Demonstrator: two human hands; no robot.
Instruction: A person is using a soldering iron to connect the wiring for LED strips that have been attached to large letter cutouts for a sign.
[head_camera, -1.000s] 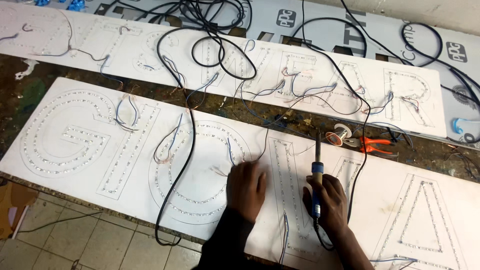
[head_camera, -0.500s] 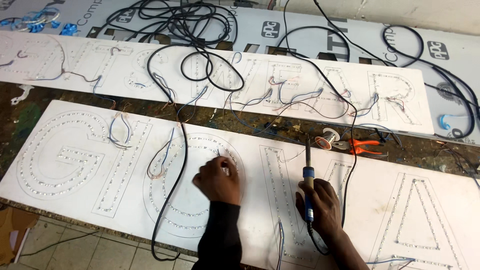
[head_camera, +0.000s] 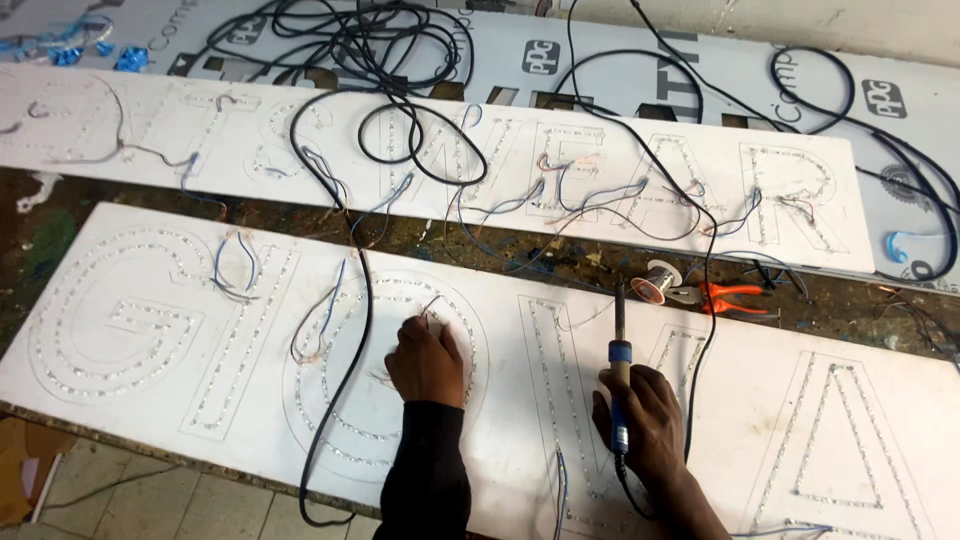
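Note:
My left hand (head_camera: 427, 360) rests on the near white sign board (head_camera: 500, 400), over a round letter outlined in small lights, and pinches a thin wire (head_camera: 430, 306) that sticks up from it. My right hand (head_camera: 645, 420) grips a blue-handled soldering iron (head_camera: 620, 385), tip pointing up and away from me, over an upright letter outline. The iron's black cord (head_camera: 700, 330) runs off toward the far boards. Both hands are about a hand's width apart.
A second white letter board (head_camera: 450, 160) lies behind, strung with blue and grey wires. Coils of black cable (head_camera: 370, 50) lie across it. A solder spool (head_camera: 657, 283) and orange-handled pliers (head_camera: 730, 296) sit on the stained bench strip between the boards. Tiled floor shows bottom left.
My left hand has moved left along the near board to the round letter and taken hold of a thin wire. The right hand keeps holding the soldering iron.

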